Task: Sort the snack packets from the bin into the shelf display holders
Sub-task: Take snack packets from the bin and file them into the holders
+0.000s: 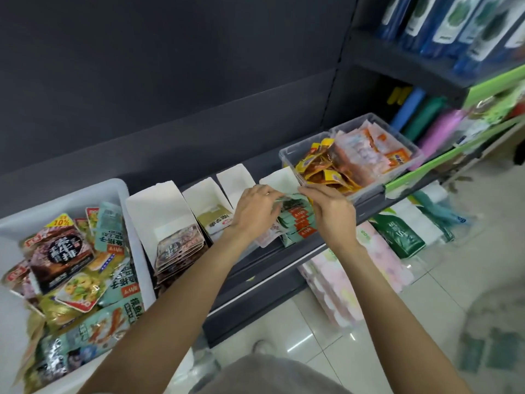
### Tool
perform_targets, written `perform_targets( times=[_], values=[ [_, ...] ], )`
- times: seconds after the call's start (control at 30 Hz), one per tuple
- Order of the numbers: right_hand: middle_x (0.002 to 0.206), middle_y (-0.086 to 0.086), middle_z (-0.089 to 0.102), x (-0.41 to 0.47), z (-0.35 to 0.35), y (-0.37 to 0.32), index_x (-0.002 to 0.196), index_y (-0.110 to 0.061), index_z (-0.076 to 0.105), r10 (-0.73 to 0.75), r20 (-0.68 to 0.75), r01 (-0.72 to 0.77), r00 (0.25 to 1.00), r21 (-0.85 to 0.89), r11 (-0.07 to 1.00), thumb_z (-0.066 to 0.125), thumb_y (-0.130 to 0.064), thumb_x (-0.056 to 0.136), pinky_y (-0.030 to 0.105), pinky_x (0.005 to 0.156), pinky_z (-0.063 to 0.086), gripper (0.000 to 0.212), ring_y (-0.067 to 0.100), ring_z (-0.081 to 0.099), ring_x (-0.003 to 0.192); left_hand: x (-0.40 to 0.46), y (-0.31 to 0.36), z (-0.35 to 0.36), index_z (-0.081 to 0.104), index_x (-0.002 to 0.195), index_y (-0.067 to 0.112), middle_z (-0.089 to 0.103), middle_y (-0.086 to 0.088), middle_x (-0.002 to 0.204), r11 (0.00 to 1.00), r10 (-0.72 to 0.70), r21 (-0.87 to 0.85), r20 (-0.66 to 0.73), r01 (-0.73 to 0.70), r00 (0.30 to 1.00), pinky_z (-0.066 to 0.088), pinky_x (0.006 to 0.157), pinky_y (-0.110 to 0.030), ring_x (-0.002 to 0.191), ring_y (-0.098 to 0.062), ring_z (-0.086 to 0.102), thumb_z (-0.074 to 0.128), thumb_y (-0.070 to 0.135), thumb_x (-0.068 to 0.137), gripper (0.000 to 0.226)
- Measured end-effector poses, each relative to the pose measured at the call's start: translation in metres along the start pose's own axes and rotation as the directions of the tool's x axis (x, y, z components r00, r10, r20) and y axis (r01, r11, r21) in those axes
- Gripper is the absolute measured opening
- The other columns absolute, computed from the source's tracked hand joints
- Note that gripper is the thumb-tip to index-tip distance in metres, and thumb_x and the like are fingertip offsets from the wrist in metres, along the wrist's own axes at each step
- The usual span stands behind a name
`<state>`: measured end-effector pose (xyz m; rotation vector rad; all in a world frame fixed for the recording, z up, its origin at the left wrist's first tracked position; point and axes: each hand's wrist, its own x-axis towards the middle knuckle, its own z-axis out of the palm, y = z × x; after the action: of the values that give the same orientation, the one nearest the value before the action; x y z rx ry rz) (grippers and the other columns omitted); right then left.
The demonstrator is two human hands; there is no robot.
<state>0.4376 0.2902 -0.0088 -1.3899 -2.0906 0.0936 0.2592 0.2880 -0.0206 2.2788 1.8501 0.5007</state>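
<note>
We reach both arms over a dark grey shelf (298, 251) backed by a plain dark grey wall panel (170, 66). Our left hand (257, 210) and right hand (331, 213) meet above the rightmost white cardboard display holder (279, 179); each grip pinches one end of a teal snack packet (287, 201), held just above the row of matching teal packets (298, 226) already standing in that holder.

Along the shelf to the left stand three more white holders: the next one (234, 176) is mostly hidden by our left hand, the one after (203, 196) carries olive-and-white packets (217, 220), and the leftmost (159, 206) carries dark brown packets (179, 248). At the far left sits the white plastic bin (119, 189), heaped with mixed snack packets (76, 268) in teal, brown and yellow.

To the right, a clear plastic tub (289, 155) rests on the shelf, filled with yellow and orange sachets (341, 163). Further right, green-edged shelving (488, 83) holds blue-and-white packs (443, 27) and coloured rolls (426, 115). Below the shelf, soft packs in pink and green (397, 237) stand on glossy pale floor tiles (383, 322).
</note>
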Motion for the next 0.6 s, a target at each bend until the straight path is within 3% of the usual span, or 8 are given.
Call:
perform_targets(
  times=[0.1,0.2,0.27,0.33,0.4,0.5,0.6],
  values=[
    [0.112,0.008,0.069,0.011,0.01,-0.001,0.1,-0.019,0.075,-0.093,0.15,0.114,0.984,-0.137,0.984,0.054,0.0,0.082,0.045,0.086,0.048,0.034,0.035,0.058,0.109,0.001,-0.005,0.001,0.055,0.129,0.021,0.055,-0.002,0.129,0.997,-0.024,0.074,0.097,0.017,0.995,0.028,0.105,-0.033,0.125,-0.019,0.042,0.052,0.025,0.093,0.037],
    [0.125,0.015,0.061,0.012,0.017,-0.006,0.123,-0.015,0.064,-0.03,0.256,0.071,0.966,-0.153,0.986,0.059,0.004,0.083,0.05,0.099,0.039,0.044,0.039,0.051,0.121,-0.003,-0.003,-0.007,0.056,0.128,0.022,0.057,-0.001,0.13,0.999,-0.037,0.008,0.102,0.037,0.994,0.03,0.104,-0.031,0.124,-0.018,0.044,0.053,0.019,0.092,0.037],
    [0.118,0.015,0.065,0.007,0.014,-0.016,0.126,-0.013,0.06,-0.018,0.131,0.027,0.991,-0.068,0.997,0.063,0.008,0.078,0.049,0.094,0.045,0.052,0.038,0.057,0.112,-0.01,0.0,-0.018,0.06,0.122,0.023,0.063,0.003,0.121,0.996,-0.065,-0.061,0.014,0.066,0.998,0.037,0.097,-0.028,0.116,-0.015,0.051,0.053,0.02,0.092,0.031],
    [0.112,0.011,0.067,0.003,0.007,-0.037,0.124,-0.013,0.06,-0.008,0.002,0.008,1.0,0.076,0.997,0.06,0.005,0.082,0.043,0.09,0.048,0.046,0.031,0.061,0.105,-0.026,-0.001,-0.034,0.066,0.111,0.026,0.069,0.01,0.104,0.976,-0.148,-0.177,-0.131,0.123,0.98,0.043,0.085,-0.026,0.101,-0.01,0.059,0.053,0.023,0.092,0.023],
    [0.105,0.008,0.07,-0.001,-0.001,-0.062,0.119,-0.012,0.064,-0.035,-0.038,0.043,0.999,0.227,0.973,0.056,0.0,0.088,0.035,0.084,0.052,0.034,0.024,0.065,0.095,-0.048,-0.004,-0.053,0.068,0.098,0.025,0.069,0.015,0.089,0.932,-0.238,-0.34,-0.315,0.125,0.919,0.05,0.076,-0.026,0.084,-0.002,0.062,0.054,0.025,0.09,0.016],
    [0.096,0.003,0.073,-0.004,-0.006,-0.1,0.107,-0.012,0.068,-0.157,0.074,0.12,0.985,0.362,0.925,0.05,-0.008,0.09,0.035,0.071,0.058,0.025,0.018,0.069,0.08,-0.092,-0.012,-0.082,0.066,0.092,0.017,0.065,0.013,0.082,0.886,-0.298,-0.462,-0.505,0.038,0.81,0.048,0.069,-0.017,0.075,0.001,0.059,0.051,0.024,0.09,0.017],
    [0.093,0.002,0.073,-0.01,0.002,-0.139,0.107,-0.017,0.067,-0.261,0.253,0.171,0.932,0.329,0.929,0.048,-0.011,0.089,0.039,0.066,0.056,0.027,0.024,0.068,0.077,-0.141,-0.035,-0.107,0.065,0.097,0.015,0.062,0.01,0.08,0.933,-0.253,-0.355,-0.518,0.064,0.817,0.047,0.066,-0.017,0.073,-0.001,0.057,0.049,0.028,0.09,0.022]
  ],
)
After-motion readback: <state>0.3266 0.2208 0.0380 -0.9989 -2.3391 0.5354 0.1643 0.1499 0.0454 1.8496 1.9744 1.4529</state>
